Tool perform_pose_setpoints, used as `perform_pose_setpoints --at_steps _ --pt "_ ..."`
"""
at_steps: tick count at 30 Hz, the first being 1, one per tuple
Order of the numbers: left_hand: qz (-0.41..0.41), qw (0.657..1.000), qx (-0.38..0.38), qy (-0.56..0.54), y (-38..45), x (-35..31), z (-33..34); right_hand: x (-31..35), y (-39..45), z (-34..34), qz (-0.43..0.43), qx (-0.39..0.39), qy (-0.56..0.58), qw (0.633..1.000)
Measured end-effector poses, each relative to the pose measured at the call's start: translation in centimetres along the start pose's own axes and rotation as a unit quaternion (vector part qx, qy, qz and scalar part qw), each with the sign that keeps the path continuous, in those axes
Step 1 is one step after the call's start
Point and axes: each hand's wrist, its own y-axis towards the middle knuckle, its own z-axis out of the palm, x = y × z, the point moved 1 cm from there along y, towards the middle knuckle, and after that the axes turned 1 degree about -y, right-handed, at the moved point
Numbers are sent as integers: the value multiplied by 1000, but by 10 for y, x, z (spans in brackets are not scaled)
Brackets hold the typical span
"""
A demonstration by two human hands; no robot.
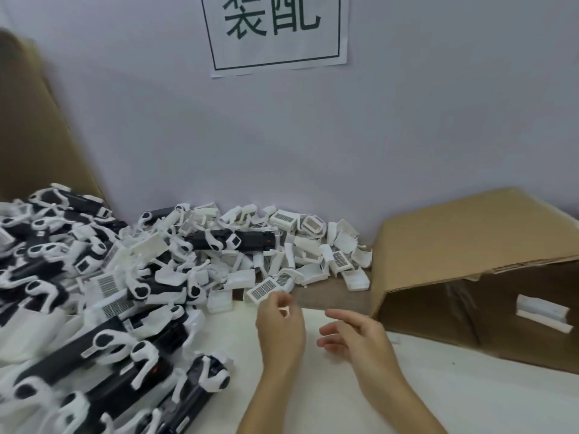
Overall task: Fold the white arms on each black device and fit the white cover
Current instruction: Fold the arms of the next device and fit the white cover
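A big heap of black devices with white arms (103, 343) covers the left of the table. Behind it, along the wall, lies a pile of loose white covers (300, 245), and one more black device (232, 239) rests among them. My left hand (280, 330) hovers over the white table near the closest cover (263, 291) and pinches a small white piece (284, 309) between thumb and fingers. My right hand (357, 336) hangs beside it with loosely curled fingers and holds nothing.
A cardboard box (470, 270) lies on its side at the right, its opening facing me, with a white part (543, 311) inside. A brown cardboard sheet (34, 126) leans at the far left. A paper sign (275, 32) hangs on the wall.
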Motion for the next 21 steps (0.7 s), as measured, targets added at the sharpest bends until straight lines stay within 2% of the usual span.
perform_pose_setpoints --at_steps 2,6,8,10,12,14,18,21 --pt "21 999 38 30 12 -10 -1 0 0 0 -5 5 -9 1000" --pt "90 988 27 126 59 -51 -2 -2 1 -1 -11 12 -32 999" --pt "124 968 33 216 85 -69 0 -3 1 -1 -16 13 -43 999" --pt "181 910 51 371 107 -78 2 -4 2 -2 -16 15 -44 999" --pt "240 816 56 523 129 -79 1 -6 4 -2 -13 17 -41 999" --pt "253 749 63 609 151 -77 -6 -8 6 -2 -11 21 -40 999" --pt "212 652 131 716 182 -63 -15 -10 9 -2 -12 28 -43 999" --pt "222 615 132 745 193 -59 -12 -11 11 -3 -8 31 -33 999"
